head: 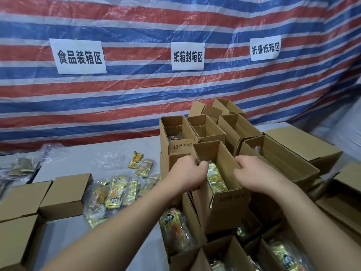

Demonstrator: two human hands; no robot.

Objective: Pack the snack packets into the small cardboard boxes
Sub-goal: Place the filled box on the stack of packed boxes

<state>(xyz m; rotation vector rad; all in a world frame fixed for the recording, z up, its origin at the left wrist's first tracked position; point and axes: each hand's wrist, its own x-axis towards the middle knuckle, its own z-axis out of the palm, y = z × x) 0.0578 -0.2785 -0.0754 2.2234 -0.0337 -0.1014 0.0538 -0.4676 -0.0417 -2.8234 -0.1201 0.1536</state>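
Packing part done. Both hands grip the rim of one small open brown cardboard box [220, 184] that sits on top of other boxes: left hand [188, 174] curled on its left wall, right hand [252, 173] on its right; a gold foil snack packet [214, 178] lies inside. Filled boxes [179, 231] sit nearer the camera. Left to do: loose gold packets [115, 190] on the grey worktop [58, 241]; empty open boxes [207, 128] behind.
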